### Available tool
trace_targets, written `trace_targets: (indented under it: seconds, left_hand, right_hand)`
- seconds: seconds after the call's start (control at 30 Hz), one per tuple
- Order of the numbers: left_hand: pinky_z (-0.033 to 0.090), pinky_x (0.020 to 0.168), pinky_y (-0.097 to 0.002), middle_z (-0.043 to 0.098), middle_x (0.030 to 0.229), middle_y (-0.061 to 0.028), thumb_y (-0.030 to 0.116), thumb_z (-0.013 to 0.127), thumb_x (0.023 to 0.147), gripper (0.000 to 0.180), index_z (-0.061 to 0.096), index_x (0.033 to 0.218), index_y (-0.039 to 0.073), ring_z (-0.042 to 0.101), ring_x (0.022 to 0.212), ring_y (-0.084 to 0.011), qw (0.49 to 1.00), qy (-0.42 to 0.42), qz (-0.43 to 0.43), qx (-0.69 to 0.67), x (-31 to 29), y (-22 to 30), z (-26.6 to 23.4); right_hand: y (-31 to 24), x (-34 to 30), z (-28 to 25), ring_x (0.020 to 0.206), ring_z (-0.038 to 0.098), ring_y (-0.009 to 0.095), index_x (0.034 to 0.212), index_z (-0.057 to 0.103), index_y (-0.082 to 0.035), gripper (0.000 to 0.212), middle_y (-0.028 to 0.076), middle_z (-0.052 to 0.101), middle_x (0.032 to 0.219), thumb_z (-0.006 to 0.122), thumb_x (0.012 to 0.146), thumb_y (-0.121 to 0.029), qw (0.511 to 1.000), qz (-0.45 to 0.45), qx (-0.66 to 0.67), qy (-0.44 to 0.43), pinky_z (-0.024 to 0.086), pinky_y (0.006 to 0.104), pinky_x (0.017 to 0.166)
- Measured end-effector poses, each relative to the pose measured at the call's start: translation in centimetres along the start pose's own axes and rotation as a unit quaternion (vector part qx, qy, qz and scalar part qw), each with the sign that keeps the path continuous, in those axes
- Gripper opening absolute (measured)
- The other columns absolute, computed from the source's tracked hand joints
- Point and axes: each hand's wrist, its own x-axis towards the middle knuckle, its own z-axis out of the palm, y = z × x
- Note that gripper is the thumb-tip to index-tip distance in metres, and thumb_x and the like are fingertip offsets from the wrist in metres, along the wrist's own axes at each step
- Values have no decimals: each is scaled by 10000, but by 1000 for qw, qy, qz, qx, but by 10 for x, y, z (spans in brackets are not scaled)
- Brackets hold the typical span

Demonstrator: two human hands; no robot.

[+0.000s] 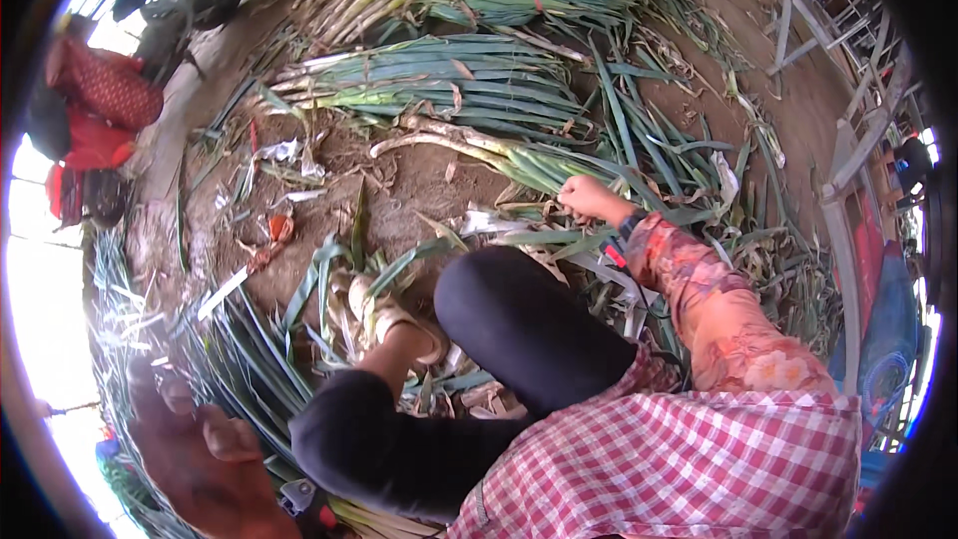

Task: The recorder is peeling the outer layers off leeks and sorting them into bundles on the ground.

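Near 12 o'clock, close to the middle of the view, a few leeks (489, 150) lie on the soil (409, 200), their long axis slanting slightly: pale root ends point just past 9 o'clock, green leaves toward between 3 and 4. At 2 o'clock the right hand (596, 200) has its fingers curled closed on the leaves. The left hand (195, 429), at 8 o'clock, is blurred and partly curled; I cannot tell what it holds. A larger leek pile (439, 75) lies beyond at 12.
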Motion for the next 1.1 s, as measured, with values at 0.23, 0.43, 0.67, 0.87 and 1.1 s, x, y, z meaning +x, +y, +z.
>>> trace_targets:
  seconds: [0.23,0.43,0.67,0.87,1.1]
  left_hand:
    - [448,461,-218,546,778,-72,187,387,861,253,429,1038,11,541,569,-125,966,-3,-246,-84,23,-79,62]
    - [450,604,-281,511,839,-138,170,391,857,272,395,1036,-35,515,678,-189,934,9,-358,8,28,-51,37]
    - [455,601,-297,521,819,-168,136,394,836,280,384,1034,-62,537,658,-223,923,-34,-383,26,30,-40,53]
    - [456,615,-289,528,829,-157,115,406,840,255,398,1030,-54,544,695,-213,919,-48,-390,-15,31,-46,49]
    - [466,591,-277,548,805,-120,139,419,843,226,442,995,-28,557,651,-200,919,-96,-376,-61,20,-74,63]
  right_hand:
    - [-21,74,52,888,506,307,989,474,-44,396,171,518,934,569,704,-302,952,-102,-255,137,411,389,738]
    - [-37,117,57,1022,434,283,1123,406,-60,552,138,476,1033,577,685,-349,910,-107,-355,183,352,405,828]
    - [-35,136,66,921,488,276,914,494,-38,328,125,511,935,576,673,-245,900,-76,-401,155,407,388,763]
    - [-61,119,30,785,532,321,838,502,-7,258,175,535,840,547,689,-213,912,-162,-330,181,433,403,670]
    - [-244,41,-99,676,566,261,851,511,6,292,154,572,725,563,730,-255,859,-358,-34,365,426,337,590]
